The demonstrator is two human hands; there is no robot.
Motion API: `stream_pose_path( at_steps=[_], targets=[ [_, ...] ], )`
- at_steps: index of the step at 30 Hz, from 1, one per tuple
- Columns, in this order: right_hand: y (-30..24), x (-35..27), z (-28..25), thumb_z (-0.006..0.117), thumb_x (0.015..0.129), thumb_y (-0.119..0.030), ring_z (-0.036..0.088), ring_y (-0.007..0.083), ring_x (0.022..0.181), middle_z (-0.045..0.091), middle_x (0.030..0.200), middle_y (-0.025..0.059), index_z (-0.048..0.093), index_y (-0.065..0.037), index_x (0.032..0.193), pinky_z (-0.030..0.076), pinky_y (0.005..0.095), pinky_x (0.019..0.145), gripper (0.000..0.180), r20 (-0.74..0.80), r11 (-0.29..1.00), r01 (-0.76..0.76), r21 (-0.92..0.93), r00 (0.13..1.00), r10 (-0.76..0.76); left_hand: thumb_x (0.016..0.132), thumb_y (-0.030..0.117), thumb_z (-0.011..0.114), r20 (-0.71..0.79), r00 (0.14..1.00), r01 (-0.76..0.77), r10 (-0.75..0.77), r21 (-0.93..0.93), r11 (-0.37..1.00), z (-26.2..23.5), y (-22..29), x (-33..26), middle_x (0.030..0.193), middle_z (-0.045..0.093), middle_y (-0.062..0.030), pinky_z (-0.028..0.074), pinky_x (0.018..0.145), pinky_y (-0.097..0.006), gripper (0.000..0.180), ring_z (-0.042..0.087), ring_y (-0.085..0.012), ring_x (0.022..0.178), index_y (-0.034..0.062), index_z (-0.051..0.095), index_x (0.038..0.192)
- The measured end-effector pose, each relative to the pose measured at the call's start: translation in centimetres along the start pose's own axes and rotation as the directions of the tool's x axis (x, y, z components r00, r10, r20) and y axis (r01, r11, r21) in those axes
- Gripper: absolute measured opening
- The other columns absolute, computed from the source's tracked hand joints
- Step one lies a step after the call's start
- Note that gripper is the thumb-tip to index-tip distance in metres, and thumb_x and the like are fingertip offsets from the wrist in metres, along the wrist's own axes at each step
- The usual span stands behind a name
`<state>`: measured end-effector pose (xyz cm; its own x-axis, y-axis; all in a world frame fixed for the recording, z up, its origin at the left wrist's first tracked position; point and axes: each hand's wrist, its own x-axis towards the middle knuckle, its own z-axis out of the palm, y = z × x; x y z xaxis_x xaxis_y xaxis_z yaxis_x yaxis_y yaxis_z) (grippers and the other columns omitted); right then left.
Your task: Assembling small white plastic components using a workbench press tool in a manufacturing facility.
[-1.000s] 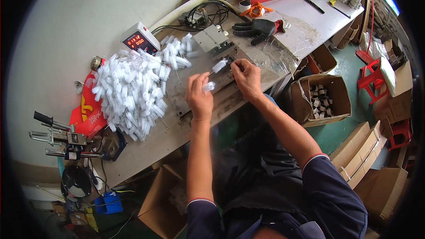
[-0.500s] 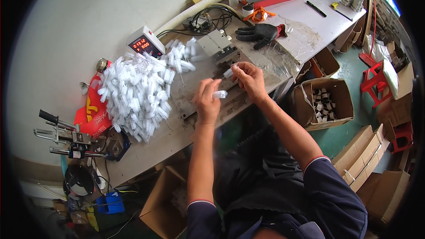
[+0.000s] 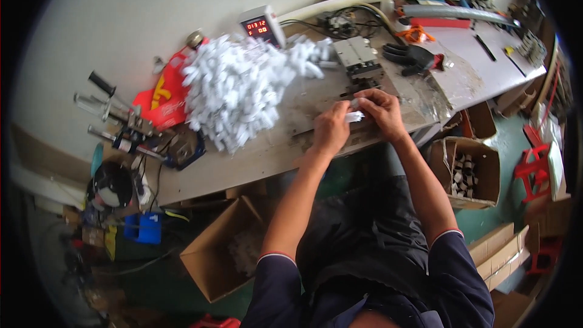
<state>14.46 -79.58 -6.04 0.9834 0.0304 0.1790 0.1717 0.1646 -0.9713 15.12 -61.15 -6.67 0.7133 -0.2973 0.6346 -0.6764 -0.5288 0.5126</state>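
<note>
Close together over the front of the workbench, both my hands are closed. My left hand [image 3: 332, 127] holds a small white brush [image 3: 354, 117], whose end sticks out between the hands. Just to the right, my right hand [image 3: 382, 113] pinches with its fingertips at a small pale piece, apparently another white brush, largely covered by the fingers. A metal fixture [image 3: 357, 54] stands on the bench directly beyond them. A large heap of similar white brushes [image 3: 234, 91] lies to the left; thin wire stems show among them.
Behind the heap is a counter box [image 3: 262, 27] with a red display. A black glove [image 3: 413, 59] lies right of the fixture. A lever press [image 3: 139, 124] stands at the bench's left end. Cardboard boxes stand below, one open box [image 3: 212, 249] at left and another [image 3: 470, 170] at right.
The view has swung, so the bench appears shifted right. My hands have drawn together, and the left hand's fingers have closed in toward the right fingertips.
</note>
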Motion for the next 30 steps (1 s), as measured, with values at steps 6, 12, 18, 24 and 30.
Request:
stream_pose_path(
  at_steps=[6,12,18,24,30],
  targets=[
    [-0.7,-0.6,2.3,0.072,0.099,-0.021,0.059,0.0034,0.074,0.07,0.084,-0.001,0.073,-0.002,0.114,0.045,0.0207,0.064,0.024,0.021,0.986,0.006,-0.169,1.0,-0.002,0.097,0.001,0.063,-0.286,0.926,0.249,-0.247,-0.033,0.968,-8.0,-2.2,-7.4,0.085,0.072,-0.0116,0.056,0.072,-0.037,0.023,0.075,-0.0221,0.082,0.0054,0.062,0.12],
    [-1.4,-0.7,8.0,0.07,0.1,-0.016,0.056,0.0036,0.065,0.069,0.078,0.0006,0.073,0.001,0.108,0.044,0.0212,0.058,0.019,0.089,0.976,0.024,-0.217,0.996,-0.005,0.107,0.018,0.056,-0.612,0.519,0.613,-0.597,-0.221,0.759,-23.9,-9.5,-15.4,0.082,0.07,-0.0027,0.049,0.077,-0.032,0.019,0.061,-0.0117,0.078,0.0035,0.066,0.101],
    [-4.8,3.5,17.8,0.07,0.101,-0.016,0.06,0.0044,0.068,0.07,0.077,0.0025,0.072,0.003,0.1,0.047,0.0236,0.059,0.019,0.362,0.95,0.196,-0.244,0.927,-0.098,0.105,0.014,0.058,-0.605,0.34,0.679,-0.72,-0.372,0.633,-32.8,-15.1,-16.8,0.082,0.072,-0.0019,0.046,0.078,-0.029,0.016,0.058,-0.0103,0.079,0.0009,0.067,0.11],
    [-8.8,10.3,28.3,0.071,0.097,-0.017,0.069,0.0178,0.07,0.076,0.085,0.014,0.074,0.0,0.104,0.055,0.0313,0.068,0.019,0.538,0.732,0.601,-0.32,0.752,-0.382,0.104,0.013,0.059,-0.55,0.329,0.668,-0.767,-0.438,0.601,-34.2,-18.3,-14.3,0.083,0.074,-0.0034,0.047,0.081,-0.03,0.024,0.061,-0.0105,0.081,-0.0021,0.066,0.121],
    [-11.8,15.0,36.7,0.064,0.101,-0.024,0.071,0.0287,0.079,0.075,0.095,0.015,0.074,-0.007,0.114,0.055,0.0406,0.079,0.023,0.606,0.392,0.804,-0.447,0.595,-0.529,0.104,0.013,0.06,-0.501,0.423,0.713,-0.755,-0.33,0.619,-35.2,-19.4,-12.8,0.084,0.072,-0.0017,0.039,0.061,-0.025,0.029,0.048,-0.0051,0.064,0.002,0.069,0.129]
  ],
)
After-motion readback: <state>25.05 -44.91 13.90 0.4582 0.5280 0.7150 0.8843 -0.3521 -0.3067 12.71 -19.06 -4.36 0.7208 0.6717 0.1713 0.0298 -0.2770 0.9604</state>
